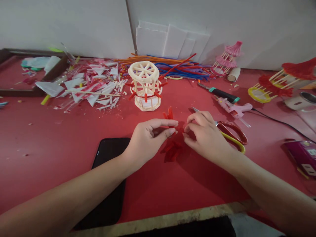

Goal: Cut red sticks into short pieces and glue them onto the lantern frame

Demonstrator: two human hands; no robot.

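Thumb and forefinger of my left hand (pixel 154 133) are closed on a red fuzzy pipe cleaner piece (pixel 169 113), whose bent ends stick up behind the fingers. My right hand (pixel 206 131) is just to the right, its fingertips pinched at red fuzzy material that blends into the red table. Below both hands lies a small heap of red pipe cleaner pieces (pixel 172 151). Scissors (pixel 232 135) with red and yellow handles lie partly under my right hand. Beyond my hands stands a cream cage-like frame (pixel 145 85) with a red ring and short red pieces around its middle.
A black phone (pixel 108 184) lies under my left forearm. At the right are a pink glue gun (pixel 234 107), a cutter knife (pixel 222 93) and red-topped stick models (pixel 278 82). Colored pipe cleaners (pixel 182 69) and paper scraps (pixel 93 87) line the back.
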